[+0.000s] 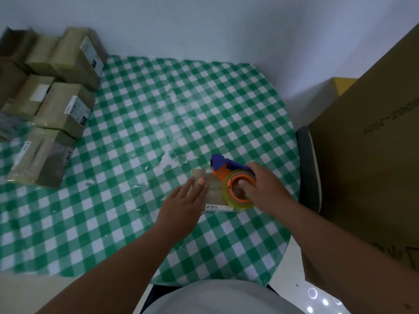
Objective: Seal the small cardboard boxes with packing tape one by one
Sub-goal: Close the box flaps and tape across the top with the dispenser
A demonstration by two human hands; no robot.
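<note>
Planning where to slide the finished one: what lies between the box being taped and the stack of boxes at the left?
Head view: only bare checked tablecloth lies between the small box and the stacked boxes.

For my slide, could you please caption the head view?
Left hand steadies a small box while the right hand runs a tape dispenser over it.

Lighting: dim, bluish cast (no hard shadows). Glare: faint sheen mid-surface [172,114]. Edges: wide-angle bowing; blur at 9 o'clock.
</note>
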